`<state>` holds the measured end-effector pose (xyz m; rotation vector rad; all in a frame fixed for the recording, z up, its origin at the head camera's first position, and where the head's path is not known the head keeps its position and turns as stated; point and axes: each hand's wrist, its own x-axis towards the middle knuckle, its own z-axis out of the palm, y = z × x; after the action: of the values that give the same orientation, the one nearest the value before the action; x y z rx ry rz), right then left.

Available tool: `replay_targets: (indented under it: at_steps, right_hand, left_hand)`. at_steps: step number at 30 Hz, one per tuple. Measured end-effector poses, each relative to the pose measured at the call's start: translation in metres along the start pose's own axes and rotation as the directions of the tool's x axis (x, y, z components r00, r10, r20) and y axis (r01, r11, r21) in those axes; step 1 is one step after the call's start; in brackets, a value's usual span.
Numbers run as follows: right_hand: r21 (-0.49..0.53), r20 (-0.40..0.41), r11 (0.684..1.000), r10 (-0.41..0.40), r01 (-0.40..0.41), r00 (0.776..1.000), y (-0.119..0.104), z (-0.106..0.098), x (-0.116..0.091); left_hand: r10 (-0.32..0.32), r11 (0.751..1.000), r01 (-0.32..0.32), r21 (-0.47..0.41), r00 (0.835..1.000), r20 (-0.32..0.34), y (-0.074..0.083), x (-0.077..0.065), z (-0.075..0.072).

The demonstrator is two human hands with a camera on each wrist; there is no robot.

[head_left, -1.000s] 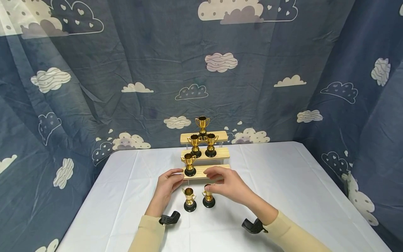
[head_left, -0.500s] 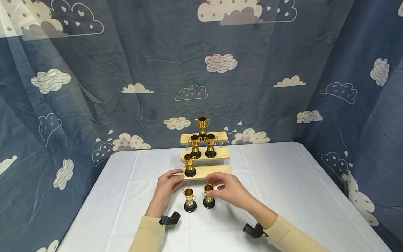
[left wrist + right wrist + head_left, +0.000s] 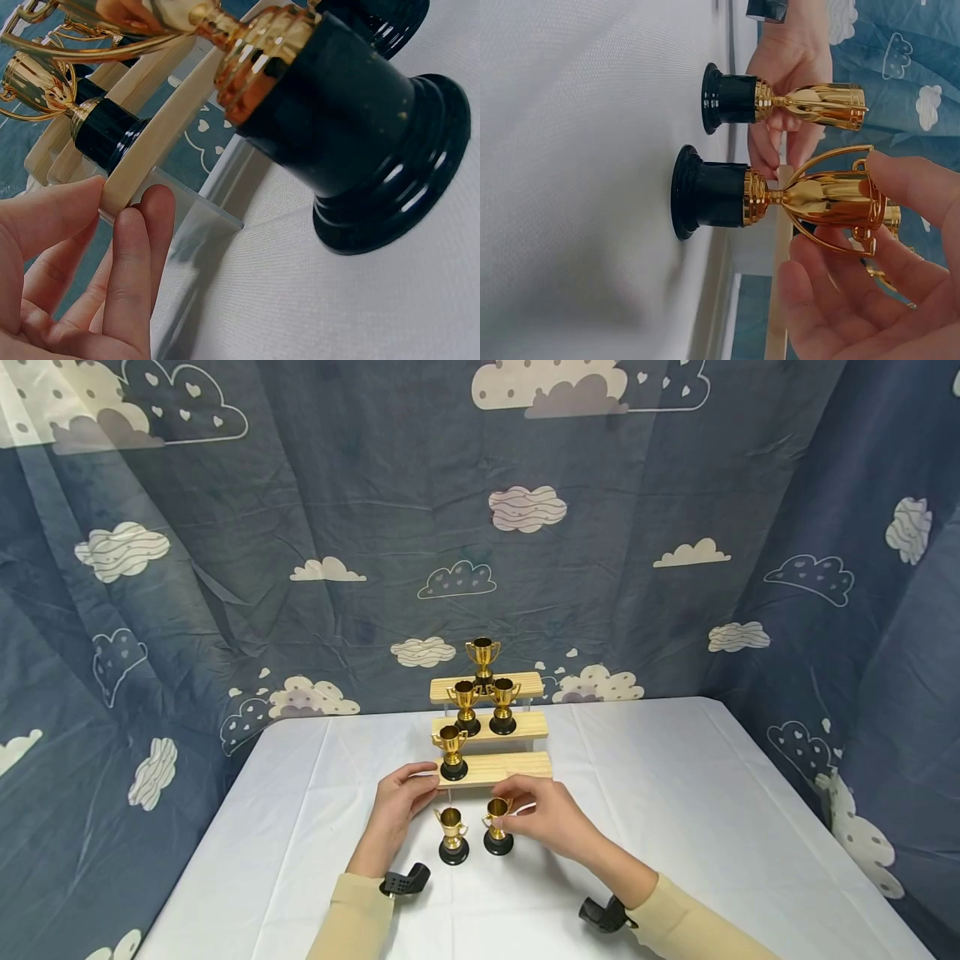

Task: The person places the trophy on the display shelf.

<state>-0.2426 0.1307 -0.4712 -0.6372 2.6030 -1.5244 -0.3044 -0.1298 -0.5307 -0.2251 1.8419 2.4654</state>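
Observation:
My left hand (image 3: 401, 810) pinches the left end of the lowest plank of a tiered wooden display stand (image 3: 502, 768), thumb above and fingers below in the left wrist view. My right hand (image 3: 551, 814) holds a small gold trophy (image 3: 832, 199) near its rim, thumb on one side and fingers round the other. Its black base is down at the white cloth. Left of it stands a second trophy (image 3: 452, 835), upright in front of the stand. On the lowest plank, another trophy (image 3: 452, 753) sits at the left end, beside my left fingertips.
Two trophies stand on the middle plank (image 3: 534, 725), and one trophy (image 3: 483, 658) is on the top plank (image 3: 442, 691). The table (image 3: 300, 827) has a white cloth. A dark blue cloud-print curtain (image 3: 375, 485) closes off the back and sides.
My right hand has come slightly down, its fingers moving from over the lowest plank's front to round the trophy's rim. The left hand stays at the plank end.

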Motion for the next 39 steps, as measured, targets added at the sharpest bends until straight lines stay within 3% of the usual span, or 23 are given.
replay_targets:
  at_steps: [39]
  right_hand:
    - [0.04,-0.014,0.999,-0.003,0.003,1.0,0.004,0.0101,-0.0065]
  left_hand:
    - [-0.007,1.0,0.007,-0.021,1.0,0.016,0.0022,-0.0021,0.0001]
